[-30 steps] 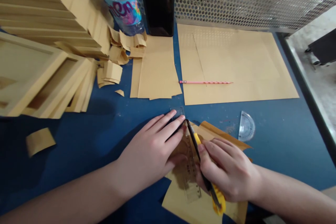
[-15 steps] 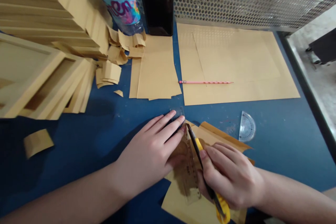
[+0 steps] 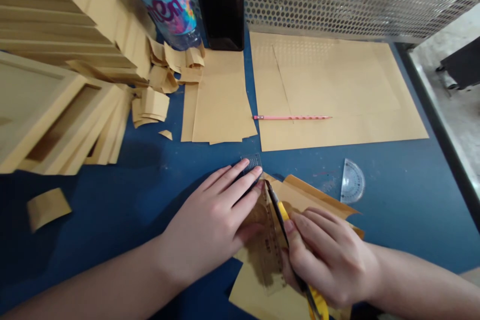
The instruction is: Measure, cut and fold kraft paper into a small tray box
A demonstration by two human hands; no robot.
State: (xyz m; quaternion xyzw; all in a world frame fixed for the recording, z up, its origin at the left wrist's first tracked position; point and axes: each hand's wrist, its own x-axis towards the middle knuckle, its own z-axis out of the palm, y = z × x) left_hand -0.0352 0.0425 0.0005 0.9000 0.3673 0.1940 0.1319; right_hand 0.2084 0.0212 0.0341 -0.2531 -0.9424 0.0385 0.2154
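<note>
My left hand point(image 3: 215, 215) lies spread and flat, its fingers pressing a clear plastic ruler point(image 3: 273, 272) down on a piece of brown kraft paper point(image 3: 247, 285). In my right hand point(image 3: 332, 255) is a yellow and black utility knife point(image 3: 280, 215), the fingers closed round its handle. The knife's tip rests at the ruler's right edge, close to my left fingertips. To the right of the ruler the paper has raised, folded flaps point(image 3: 318, 195). My right hand covers part of the paper and the knife handle.
A clear protractor point(image 3: 352, 181) lies at the right. A pink pencil point(image 3: 292, 117) crosses a large kraft sheet point(image 3: 348, 80). Stacked kraft pieces point(image 3: 75, 110), paper scraps point(image 3: 153, 102), a water bottle point(image 3: 170, 10) and a black phone point(image 3: 221, 5) stand at left and back, near a perforated metal panel point(image 3: 318, 5).
The knife tip has moved very slightly down along the ruler's edge. My left hand stays on the ruler, and the whole view has shifted a little.
</note>
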